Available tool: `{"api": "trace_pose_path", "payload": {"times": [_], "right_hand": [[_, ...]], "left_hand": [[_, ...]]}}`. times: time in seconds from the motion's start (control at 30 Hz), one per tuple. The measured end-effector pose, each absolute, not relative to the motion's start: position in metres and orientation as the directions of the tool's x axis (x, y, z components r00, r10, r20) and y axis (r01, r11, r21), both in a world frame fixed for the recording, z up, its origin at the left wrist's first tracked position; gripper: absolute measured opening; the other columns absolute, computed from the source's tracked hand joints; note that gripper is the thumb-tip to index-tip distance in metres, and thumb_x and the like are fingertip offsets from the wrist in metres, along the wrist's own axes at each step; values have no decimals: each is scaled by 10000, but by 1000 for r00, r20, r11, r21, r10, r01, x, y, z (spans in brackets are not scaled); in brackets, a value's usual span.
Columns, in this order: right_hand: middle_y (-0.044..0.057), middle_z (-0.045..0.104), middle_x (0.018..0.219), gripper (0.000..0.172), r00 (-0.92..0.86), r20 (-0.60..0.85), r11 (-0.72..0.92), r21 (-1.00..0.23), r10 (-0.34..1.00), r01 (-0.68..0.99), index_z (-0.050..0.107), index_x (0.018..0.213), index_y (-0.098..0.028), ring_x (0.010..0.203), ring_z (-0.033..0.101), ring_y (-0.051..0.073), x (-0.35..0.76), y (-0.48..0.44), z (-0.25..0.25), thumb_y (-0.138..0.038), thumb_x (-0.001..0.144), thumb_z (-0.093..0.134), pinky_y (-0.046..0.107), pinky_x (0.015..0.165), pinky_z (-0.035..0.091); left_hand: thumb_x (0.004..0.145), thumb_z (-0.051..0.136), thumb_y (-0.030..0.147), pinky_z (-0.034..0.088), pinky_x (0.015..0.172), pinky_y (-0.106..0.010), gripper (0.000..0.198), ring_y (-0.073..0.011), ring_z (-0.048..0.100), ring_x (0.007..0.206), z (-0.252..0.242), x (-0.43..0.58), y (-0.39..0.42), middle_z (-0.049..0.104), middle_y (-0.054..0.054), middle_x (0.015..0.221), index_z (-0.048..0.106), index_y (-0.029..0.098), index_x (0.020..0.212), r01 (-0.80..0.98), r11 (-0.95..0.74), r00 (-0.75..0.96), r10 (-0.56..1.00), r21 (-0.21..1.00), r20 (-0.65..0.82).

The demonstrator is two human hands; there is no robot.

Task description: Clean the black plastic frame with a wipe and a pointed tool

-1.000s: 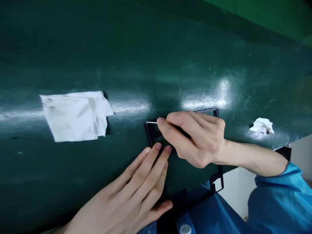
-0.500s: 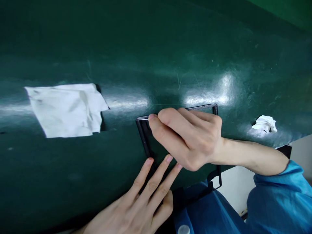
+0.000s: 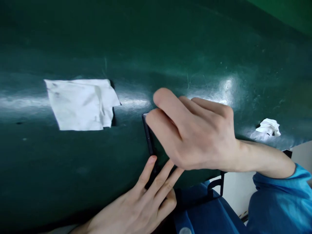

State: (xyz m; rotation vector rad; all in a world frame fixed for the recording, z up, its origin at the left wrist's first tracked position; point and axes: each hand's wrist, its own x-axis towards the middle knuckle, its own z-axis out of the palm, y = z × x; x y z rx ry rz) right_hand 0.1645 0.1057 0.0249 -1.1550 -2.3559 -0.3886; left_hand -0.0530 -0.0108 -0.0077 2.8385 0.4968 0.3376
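Observation:
A thin black rectangular frame (image 3: 148,136) lies near the bench's front edge, its lower right corner jutting past the edge. My left hand (image 3: 140,201) is at its lower left part, fingers stretched out and resting against it. Above the frame's upper left corner, my right hand (image 3: 192,133) is closed, with thumb and index finger bent together. Whatever these fingertips pinch is hidden from me. My right hand covers most of the frame's upper side and its middle.
A folded white cloth or paper sheet (image 3: 80,105) lies on the shiny green bench (image 3: 151,42), left of the frame. A small crumpled white piece (image 3: 268,126) sits at the right, near my forearm. A blue sleeve (image 3: 280,198) shows at lower right.
My right hand has risen and looks larger, covering more of the frame. The left hand keeps its place on the frame. The view has shifted, so the white pieces appear further right.

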Motion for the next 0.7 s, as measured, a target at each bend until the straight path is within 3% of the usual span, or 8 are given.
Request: {"api": "trace_pose_path", "payload": {"times": [0.07,0.13,0.2,0.3,0.5,0.7], "right_hand": [[-65,697,786,349,-525,547,599,52,652,799,454,716,-174,538,368,18,163,107,25,45,965,561,247,500,225],[-60,695,776,340,-507,554,582,48,660,812,483,731,-177,565,401,28,164,105,21,43,980,559,253,508,223],[-57,680,784,311,-514,518,578,45,684,815,532,756,-176,599,430,35,166,102,17,23,992,574,247,523,258],[-59,657,808,259,-531,488,585,50,693,809,601,799,-172,636,458,35,169,99,15,5,988,599,237,555,304],[-63,626,747,261,-521,582,592,83,625,802,582,761,-173,647,495,39,169,103,16,21,936,583,239,567,316],[-85,644,769,290,-519,562,597,55,644,801,600,787,-162,648,484,17,169,106,11,46,976,529,230,581,301]], "left_hand": [[406,998,779,-37,1563,-779,861,-561,77,1808,-6,-55,-7,700,-166,1498,702,243,1011,282,-911,921,344,300,180],[433,966,833,-47,1588,-708,942,-522,9,1826,-5,-55,3,700,-163,1497,729,229,1115,283,-892,912,364,351,188],[659,825,867,-57,1601,-630,907,-462,107,1832,-4,-54,14,712,-166,1478,731,190,1254,317,-875,893,405,365,195],[952,569,708,-30,1601,-558,790,-396,276,1797,-4,-50,27,701,-192,1505,659,99,1448,396,-862,870,462,317,171],[977,458,468,-32,1595,-495,803,-362,278,1799,-6,-45,25,584,-220,1663,437,43,1658,438,-805,832,531,400,157],[1002,476,598,-61,1595,-500,863,-359,177,1833,-6,-42,25,529,-207,1723,423,62,1676,450,-823,844,519,345,137]]}}
